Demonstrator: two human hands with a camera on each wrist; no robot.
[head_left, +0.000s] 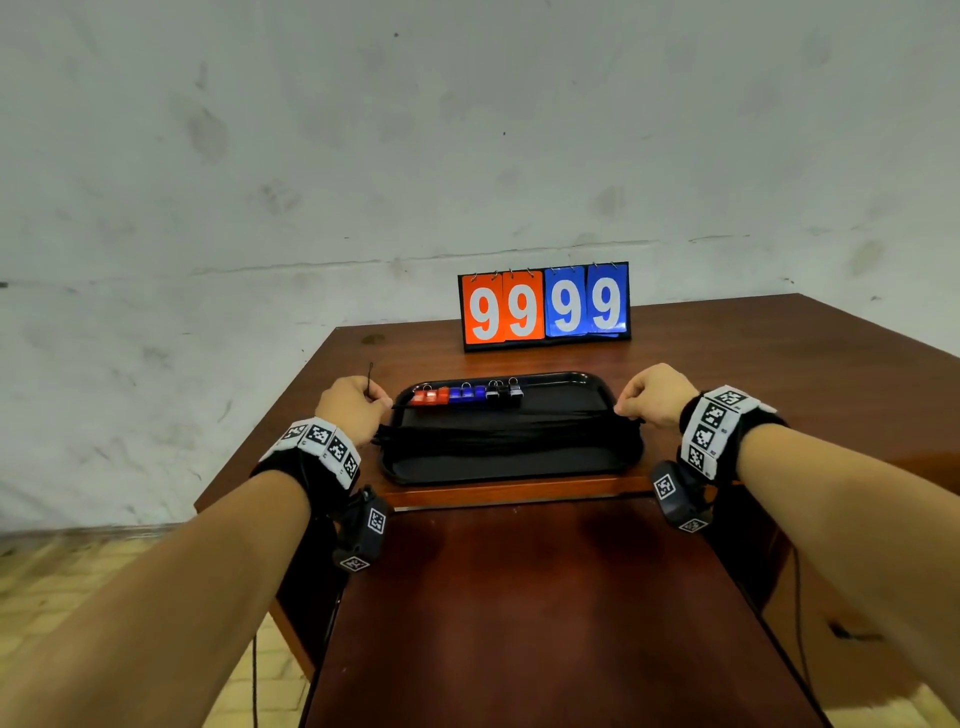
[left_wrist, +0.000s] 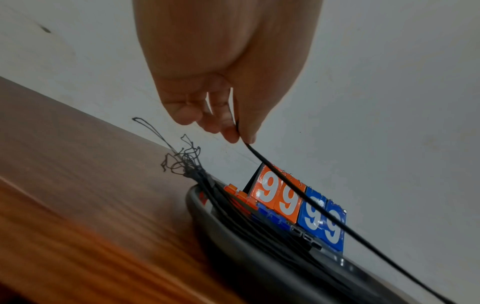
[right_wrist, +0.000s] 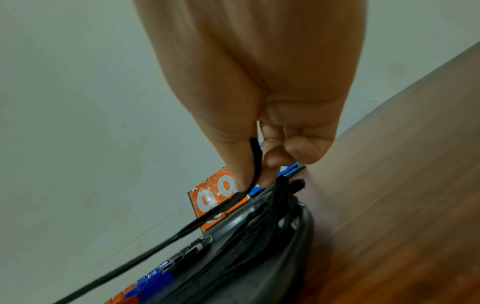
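Pinching one thin black cord at both ends, my left hand and right hand keep it stretched just above the black tray. Each hand presses thumb against forefinger, with the other fingers curled. In the head view the cord almost disappears against the cord bundle inside the tray. Only the left wrist view shows the loose loops of the bundle past the tray's left rim.

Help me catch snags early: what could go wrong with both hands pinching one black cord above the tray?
The cord may drag the tangled bundle along, since loose ends knot at the tray rim. The left hand and right hand only pinch it, so it could slip.
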